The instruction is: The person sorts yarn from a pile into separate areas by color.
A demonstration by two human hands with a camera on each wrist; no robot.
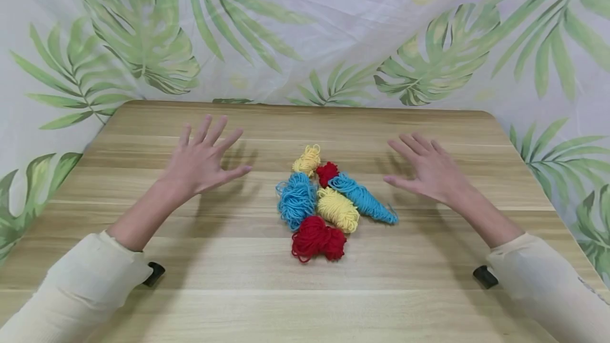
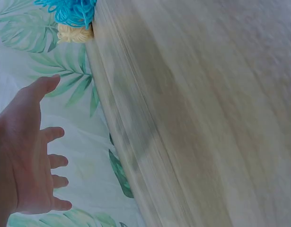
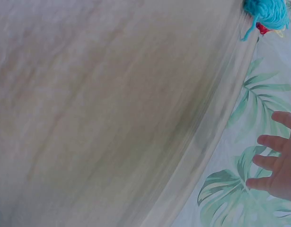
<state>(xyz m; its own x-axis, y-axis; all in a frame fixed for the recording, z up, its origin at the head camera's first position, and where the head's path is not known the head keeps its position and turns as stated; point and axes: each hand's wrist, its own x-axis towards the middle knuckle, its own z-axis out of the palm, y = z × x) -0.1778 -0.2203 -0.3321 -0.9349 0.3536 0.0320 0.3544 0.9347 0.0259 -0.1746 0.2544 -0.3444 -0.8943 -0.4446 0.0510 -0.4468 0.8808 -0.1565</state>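
Several small yarn skeins lie bunched together on the wooden table. At the back is a small yellow skein, with a small red skein beside it. A plump blue skein lies on the left and a long, tapered blue skein on the right. Between them is a yellow skein; a larger red skein lies in front. My left hand hovers left of the pile, fingers spread, holding nothing. On the other side my right hand is also spread and holds nothing.
A leaf-patterned cloth hangs behind the table's far edge. Dark wrist-camera pieces show beneath both light sleeves.
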